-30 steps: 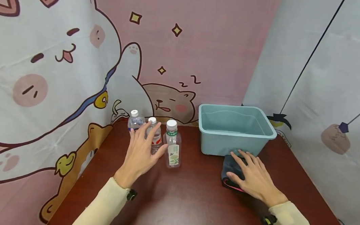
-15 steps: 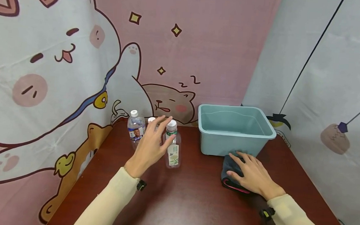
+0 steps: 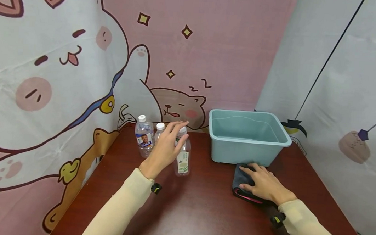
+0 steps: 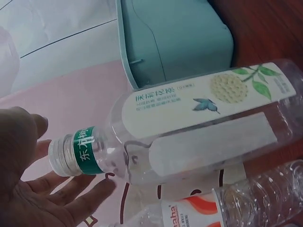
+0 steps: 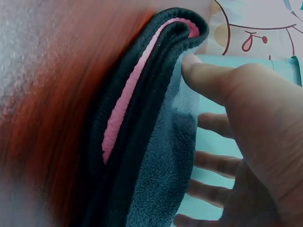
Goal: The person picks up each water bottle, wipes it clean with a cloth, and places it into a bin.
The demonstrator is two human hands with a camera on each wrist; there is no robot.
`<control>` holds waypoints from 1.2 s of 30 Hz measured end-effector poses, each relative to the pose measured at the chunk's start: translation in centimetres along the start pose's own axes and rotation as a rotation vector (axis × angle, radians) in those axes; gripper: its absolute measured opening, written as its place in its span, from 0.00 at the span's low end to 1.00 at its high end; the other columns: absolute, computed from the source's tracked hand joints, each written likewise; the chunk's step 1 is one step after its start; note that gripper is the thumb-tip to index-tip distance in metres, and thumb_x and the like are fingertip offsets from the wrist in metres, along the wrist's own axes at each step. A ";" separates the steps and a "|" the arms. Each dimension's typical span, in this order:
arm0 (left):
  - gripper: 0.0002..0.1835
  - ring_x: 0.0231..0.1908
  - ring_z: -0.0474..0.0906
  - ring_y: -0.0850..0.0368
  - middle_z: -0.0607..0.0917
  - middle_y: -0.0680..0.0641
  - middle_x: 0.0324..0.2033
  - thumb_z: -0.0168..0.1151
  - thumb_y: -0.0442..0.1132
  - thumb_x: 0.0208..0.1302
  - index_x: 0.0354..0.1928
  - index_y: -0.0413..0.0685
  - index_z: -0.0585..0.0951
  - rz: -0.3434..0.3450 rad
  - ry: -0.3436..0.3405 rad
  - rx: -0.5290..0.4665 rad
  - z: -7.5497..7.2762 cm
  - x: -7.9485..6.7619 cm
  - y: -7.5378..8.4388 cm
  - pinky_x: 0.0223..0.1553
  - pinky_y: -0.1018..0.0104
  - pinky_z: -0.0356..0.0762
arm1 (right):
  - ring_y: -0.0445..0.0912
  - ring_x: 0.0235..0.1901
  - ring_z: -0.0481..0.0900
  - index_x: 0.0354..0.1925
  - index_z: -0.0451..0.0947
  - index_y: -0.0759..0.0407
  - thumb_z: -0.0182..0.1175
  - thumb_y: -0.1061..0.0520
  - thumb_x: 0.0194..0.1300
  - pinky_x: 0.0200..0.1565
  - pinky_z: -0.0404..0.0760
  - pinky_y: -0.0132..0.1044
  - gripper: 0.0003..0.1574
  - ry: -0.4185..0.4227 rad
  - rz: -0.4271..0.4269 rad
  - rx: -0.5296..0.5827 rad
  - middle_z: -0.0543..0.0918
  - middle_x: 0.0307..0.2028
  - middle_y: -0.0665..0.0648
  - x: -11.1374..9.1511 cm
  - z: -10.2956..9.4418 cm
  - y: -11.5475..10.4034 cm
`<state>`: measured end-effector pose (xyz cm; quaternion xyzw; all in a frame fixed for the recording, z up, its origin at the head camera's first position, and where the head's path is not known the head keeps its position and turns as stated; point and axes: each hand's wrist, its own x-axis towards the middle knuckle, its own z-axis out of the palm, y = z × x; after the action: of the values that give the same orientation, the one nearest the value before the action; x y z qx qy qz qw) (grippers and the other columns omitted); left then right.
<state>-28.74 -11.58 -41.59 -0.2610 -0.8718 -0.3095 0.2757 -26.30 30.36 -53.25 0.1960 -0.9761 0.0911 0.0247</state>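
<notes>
Left hand (image 3: pixel 164 149) is spread, fingers parted about the cap (image 4: pixel 57 157) of the green-banded bottle (image 3: pixel 183 163), upright on the bench (image 3: pixel 195 217); whether they touch, I can't tell. Right hand (image 3: pixel 265 183) lies spread over the folded cloth (image 3: pixel 240 177), in front of the tub (image 3: pixel 243 151). That bottle looks empty: light, slick, easily dented, best taken round its neck (image 4: pixel 86 150); the cloth should be soft. I count three bottles (image 3: pixel 144 140), one cloth, one tub.

Colours round bin (image 3: pixel 237 152)

My feed: bin plain lt teal; cloth (image 3: pixel 243 178) in front of it dk grey w/ blk edging (image 5: pixel 149 94), pink strip (image 5: pixel 124 99); btl (image 3: pixel 183 163) to bin's L clear, wht cap (image 4: pixel 59 157), grn neck band (image 4: pixel 87 150), floral label (image 4: pixel 189 111); backdrop (image 3: pixel 230 45) behind bin pink w/ cartoons.
</notes>
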 end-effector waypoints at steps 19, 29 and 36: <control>0.22 0.55 0.92 0.43 0.89 0.37 0.63 0.69 0.40 0.86 0.75 0.43 0.85 -0.043 0.036 -0.058 0.8 0.6 0.2 0.56 0.46 0.94 | 0.65 0.64 0.86 0.78 0.85 0.49 0.81 0.42 0.73 0.56 0.92 0.66 0.41 -0.001 -0.093 0.093 0.86 0.68 0.62 0.5 1.2 1.0; 0.22 0.52 0.91 0.46 0.90 0.38 0.62 0.70 0.38 0.85 0.75 0.44 0.86 -0.040 0.037 -0.068 0.8 0.3 -0.2 0.53 0.49 0.94 | 0.58 0.61 0.93 0.72 0.88 0.50 0.82 0.46 0.73 0.58 0.94 0.60 0.33 0.121 -0.128 0.161 0.92 0.62 0.56 0.6 1.5 0.3; 0.21 0.49 0.88 0.47 0.90 0.38 0.60 0.70 0.38 0.85 0.74 0.44 0.86 -0.011 0.036 -0.078 0.8 0.0 0.0 0.51 0.49 0.92 | 0.53 0.62 0.94 0.68 0.87 0.50 0.83 0.48 0.73 0.61 0.94 0.59 0.30 0.281 -0.194 0.239 0.94 0.62 0.51 1.7 1.3 -0.7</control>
<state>-29.04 -11.05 -42.14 -0.2611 -0.8554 -0.3496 0.2791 -27.60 28.88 -54.26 0.2759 -0.9218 0.2299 0.1460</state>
